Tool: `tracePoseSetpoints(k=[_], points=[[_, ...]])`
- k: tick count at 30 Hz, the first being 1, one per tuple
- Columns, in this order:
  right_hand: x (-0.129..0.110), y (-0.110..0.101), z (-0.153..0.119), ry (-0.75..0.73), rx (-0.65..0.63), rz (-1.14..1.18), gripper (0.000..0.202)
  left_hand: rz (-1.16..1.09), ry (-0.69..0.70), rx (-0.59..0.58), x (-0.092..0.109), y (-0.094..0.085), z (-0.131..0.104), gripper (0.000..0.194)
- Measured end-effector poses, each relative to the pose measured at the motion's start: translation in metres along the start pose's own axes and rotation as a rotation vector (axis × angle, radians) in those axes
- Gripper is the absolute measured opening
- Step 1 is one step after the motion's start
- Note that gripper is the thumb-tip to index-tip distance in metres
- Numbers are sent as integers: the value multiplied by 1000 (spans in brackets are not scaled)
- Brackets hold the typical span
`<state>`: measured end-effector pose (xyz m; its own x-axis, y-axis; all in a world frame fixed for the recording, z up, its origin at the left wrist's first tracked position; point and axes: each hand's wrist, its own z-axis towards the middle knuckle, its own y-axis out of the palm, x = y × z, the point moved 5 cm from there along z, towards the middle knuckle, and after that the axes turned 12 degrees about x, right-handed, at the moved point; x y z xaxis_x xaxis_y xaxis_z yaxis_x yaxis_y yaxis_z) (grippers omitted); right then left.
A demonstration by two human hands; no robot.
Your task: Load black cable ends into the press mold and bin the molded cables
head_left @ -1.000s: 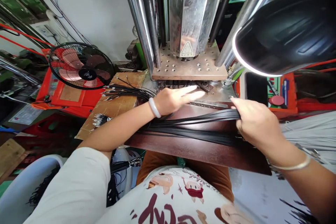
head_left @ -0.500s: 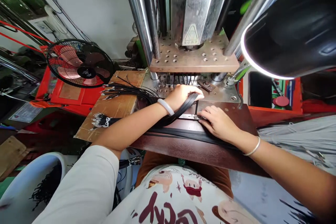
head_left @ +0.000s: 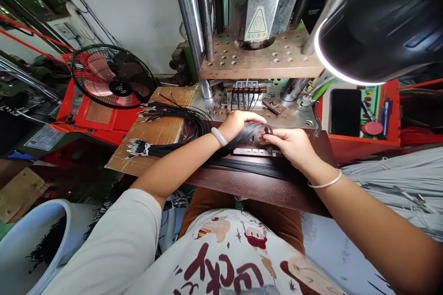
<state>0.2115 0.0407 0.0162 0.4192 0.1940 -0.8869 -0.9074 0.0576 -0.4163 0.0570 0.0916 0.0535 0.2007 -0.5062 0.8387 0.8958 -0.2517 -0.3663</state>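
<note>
My left hand [head_left: 237,125] is closed round a bundle of black cables [head_left: 246,135], whose ends blur in front of the fingers. Thumb and fingers of my right hand [head_left: 293,146] pinch a black cable end just right of that bundle. Under both hands lies a slotted metal strip [head_left: 254,151] on the brown tabletop [head_left: 242,187]. More black cables [head_left: 247,166] stretch across the table nearer to me. Behind my hands, several black cables hang from a metal mould [head_left: 246,91] below the press plate [head_left: 256,68].
A tied cable bundle [head_left: 138,147] rests on cardboard [head_left: 121,160] at the left, before a fan [head_left: 112,78]. A black lamp [head_left: 374,27] hangs at upper right. Grey cables [head_left: 398,189] lie right; a white bucket [head_left: 74,226] stands lower left.
My right hand has lifted off the metal strip and turned to pinch a cable end beside the bundle. My left hand still grips the bundle. The view has shifted slightly.
</note>
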Motion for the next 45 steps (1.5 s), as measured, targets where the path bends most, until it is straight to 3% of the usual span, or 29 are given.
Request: tracePoseSetpoints(k=[3,6,8,11,13,17,23,30,39,42,45], points=[[-11,-20,-8,-347,124,-364,25,191,123,58,5,2,-18,14],[-15,-29,-20,-511,201,-562,23,443,269,-49,7,13,-39,17],[-17,-30,-26,-510,233,-486,18,491,346,-36,7,15,-48,22],[-21,-19,-32,-490,133,-286,14,379,368,83,6,8,-52,26],[-24,-11,-34,-494,57,-238,15,379,380,45,7,9,-54,25],[-28,-6,-36,-530,54,-282,16,509,451,-73,16,16,-60,28],[-26,-5,-40,-537,51,-402,16,463,255,-165,-1,21,-56,22],[-28,-6,-44,-509,68,-357,17,284,259,-114,-2,20,-56,21],[-28,0,-47,-585,38,-500,22,633,546,-171,23,26,-67,34],[-29,-6,-47,-568,73,-471,19,659,567,-189,24,31,-71,36],[-27,-20,-44,-453,175,-338,9,675,530,-201,21,32,-73,33]])
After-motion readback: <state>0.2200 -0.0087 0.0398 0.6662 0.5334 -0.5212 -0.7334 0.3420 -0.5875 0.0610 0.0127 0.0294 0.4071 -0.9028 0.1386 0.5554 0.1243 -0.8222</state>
